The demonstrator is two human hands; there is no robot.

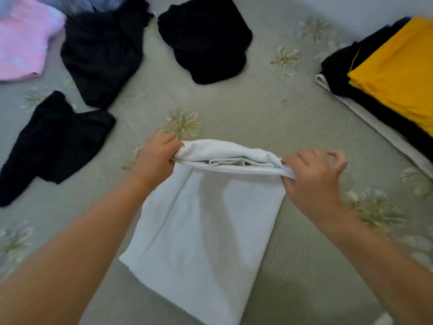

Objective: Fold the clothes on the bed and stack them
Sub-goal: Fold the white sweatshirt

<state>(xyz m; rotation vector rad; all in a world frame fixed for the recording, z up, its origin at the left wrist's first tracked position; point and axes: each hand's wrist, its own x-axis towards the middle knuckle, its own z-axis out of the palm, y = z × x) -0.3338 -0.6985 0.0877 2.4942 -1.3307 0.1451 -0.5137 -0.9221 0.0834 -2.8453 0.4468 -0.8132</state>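
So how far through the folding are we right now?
Partly done. A stack with a folded yellow piece on top sits at the right of the bed. In hand: the white garment, its top edge gripped by the left hand and right hand, mid-fold. Left: three loose black garments and a pink one.

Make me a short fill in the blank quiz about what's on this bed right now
1. Both hands grip the far edge of a ____ garment.
2. The top piece of the folded stack on the right is ____.
3. The garment at the far left is ____.
4. The loose clothes lying beyond the hands are ____.

Missing words: white; yellow; pink; black
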